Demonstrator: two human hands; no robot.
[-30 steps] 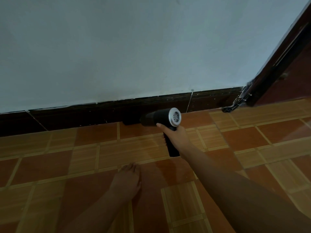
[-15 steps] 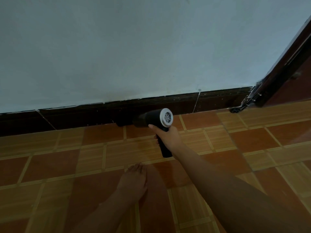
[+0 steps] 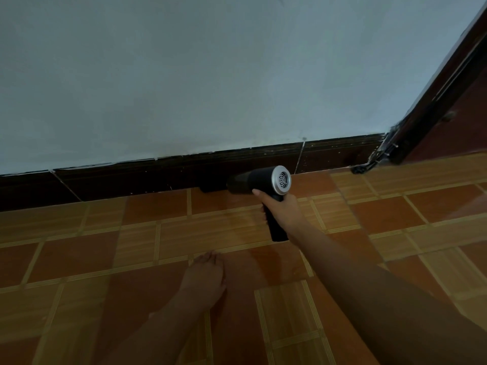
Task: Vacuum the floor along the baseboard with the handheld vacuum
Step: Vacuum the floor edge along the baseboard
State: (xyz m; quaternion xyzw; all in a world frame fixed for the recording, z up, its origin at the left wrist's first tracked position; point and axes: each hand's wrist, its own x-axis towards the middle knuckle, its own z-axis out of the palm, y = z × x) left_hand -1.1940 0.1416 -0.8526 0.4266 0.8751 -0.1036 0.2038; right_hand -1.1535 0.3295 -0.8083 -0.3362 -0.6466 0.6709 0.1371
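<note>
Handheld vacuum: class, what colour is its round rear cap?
The rear cap is silver; head view.

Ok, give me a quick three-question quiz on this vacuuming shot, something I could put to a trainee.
1. True or false: the right hand grips the handheld vacuum by its handle.
2. Where is the vacuum's nozzle? A) low at the foot of the baseboard; B) lifted high in the air; C) pointing back at the person.
3. Which hand rests flat on the floor, holding nothing?

Key: 1 true; 2 A; 3 the left hand.
</note>
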